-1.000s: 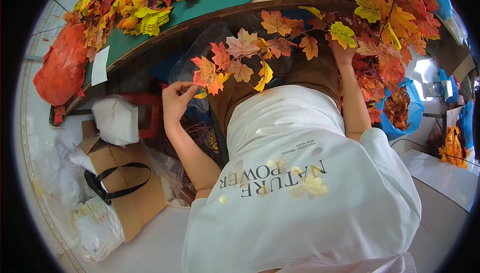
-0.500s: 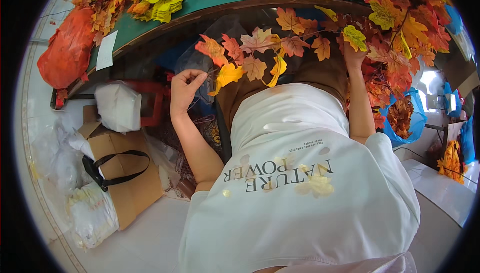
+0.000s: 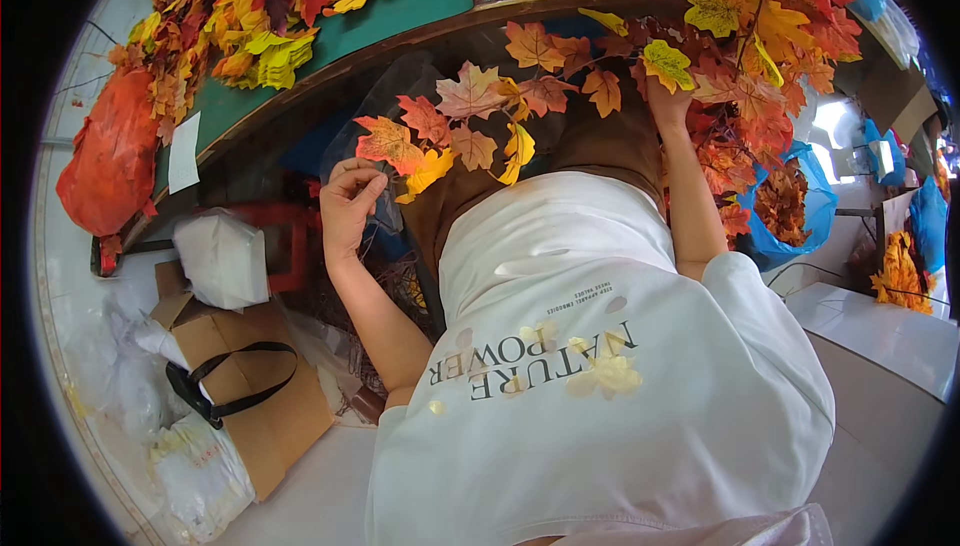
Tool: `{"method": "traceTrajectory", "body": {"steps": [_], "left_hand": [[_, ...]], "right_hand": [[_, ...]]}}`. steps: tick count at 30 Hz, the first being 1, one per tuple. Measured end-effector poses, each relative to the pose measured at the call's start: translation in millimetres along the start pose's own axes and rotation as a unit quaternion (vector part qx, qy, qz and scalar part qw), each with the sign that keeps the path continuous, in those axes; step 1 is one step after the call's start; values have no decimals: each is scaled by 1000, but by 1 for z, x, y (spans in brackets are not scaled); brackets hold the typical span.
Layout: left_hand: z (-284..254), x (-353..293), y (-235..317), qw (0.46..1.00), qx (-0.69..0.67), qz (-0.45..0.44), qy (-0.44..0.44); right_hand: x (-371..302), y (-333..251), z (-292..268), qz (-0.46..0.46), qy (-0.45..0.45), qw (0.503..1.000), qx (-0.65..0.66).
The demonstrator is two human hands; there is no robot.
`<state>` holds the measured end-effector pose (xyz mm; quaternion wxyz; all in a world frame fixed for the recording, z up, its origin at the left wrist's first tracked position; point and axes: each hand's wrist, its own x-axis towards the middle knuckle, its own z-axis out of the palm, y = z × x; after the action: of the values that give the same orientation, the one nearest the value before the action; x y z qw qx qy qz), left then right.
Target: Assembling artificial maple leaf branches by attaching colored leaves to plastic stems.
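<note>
A garland of artificial maple leaves [image 3: 470, 93], in orange, red, pink and yellow, stretches leftward above my lap. My right hand [image 3: 668, 104] grips the garland at its right part, where a yellow-green leaf [image 3: 667, 65] and other foliage cover most of the fingers. Just left of the garland's free end, my left hand [image 3: 350, 211] is raised with thumb and fingers pinched together. Whatever lies in that pinch, if anything, is too small to make out. The yellow end leaf [image 3: 428, 174] hangs close to its fingertips.
Heaped leaves [image 3: 215, 21] cover parts of the green table [image 3: 400, 11] ahead. A red bag [image 3: 110, 161] hangs at its left edge. An open cardboard box [image 3: 265, 386] stands on the floor at left. At right, a blue bag [image 3: 822, 211] holds brown-orange leaves.
The whole view has shifted, so most things appear farther left. Both hands keep nearly the same pose, the left one still pinched beside the garland's end.
</note>
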<state>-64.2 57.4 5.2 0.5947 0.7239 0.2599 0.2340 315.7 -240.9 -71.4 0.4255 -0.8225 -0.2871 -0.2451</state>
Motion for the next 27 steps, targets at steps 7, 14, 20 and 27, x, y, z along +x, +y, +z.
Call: {"method": "traceTrajectory", "body": {"steps": [7, 14, 20, 27], "left_hand": [[0, 3, -5, 996, -25, -73, -37], [13, 2, 2, 994, 68, -54, -73], [27, 9, -5, 989, 108, 24, -96], [39, 10, -2, 998, 41, -9, -56]], "right_hand": [[-2, 6, 4, -60, 71, 996, -2], [-6, 31, 10, -71, 5, 993, -97], [-6, 28, 5, 8, -107, 981, -161], [34, -42, -42, 29, -518, 803, -291]]}}
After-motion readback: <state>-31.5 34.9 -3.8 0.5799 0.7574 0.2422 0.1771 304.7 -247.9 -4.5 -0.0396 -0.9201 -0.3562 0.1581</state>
